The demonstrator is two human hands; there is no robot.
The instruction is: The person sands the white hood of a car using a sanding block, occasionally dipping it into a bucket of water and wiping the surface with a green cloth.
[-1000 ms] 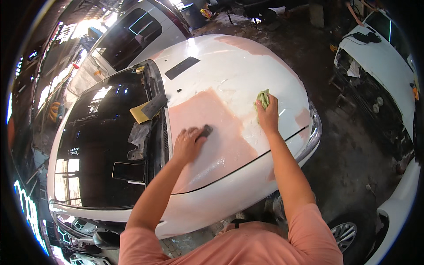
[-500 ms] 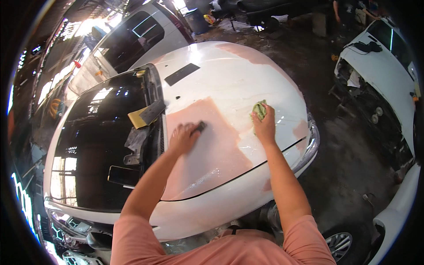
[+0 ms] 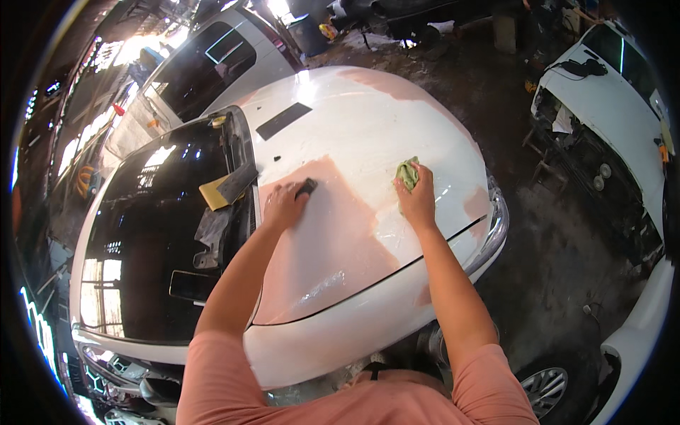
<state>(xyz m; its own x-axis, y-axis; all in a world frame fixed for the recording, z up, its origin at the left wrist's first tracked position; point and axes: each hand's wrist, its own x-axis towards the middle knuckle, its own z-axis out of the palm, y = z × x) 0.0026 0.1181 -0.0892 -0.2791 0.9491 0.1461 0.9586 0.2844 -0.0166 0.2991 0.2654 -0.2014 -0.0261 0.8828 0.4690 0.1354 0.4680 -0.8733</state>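
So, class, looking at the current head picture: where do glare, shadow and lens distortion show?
Head view: a white glare spot on the hood, just beyond the dark flat strip; bright reflections on the windshield; soft shadow on the pinkish patch near the left hand; black corners, edges curving toward the rim.

Left hand [image 3: 285,206] holds a dark block [image 3: 307,187] on the pink patch [image 3: 331,237]; right hand [image 3: 421,199] grips a cloth [image 3: 407,173] (green) beside the patch.

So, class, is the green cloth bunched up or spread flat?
Bunched up: the green cloth shows crumpled folds and is gathered in the right hand.
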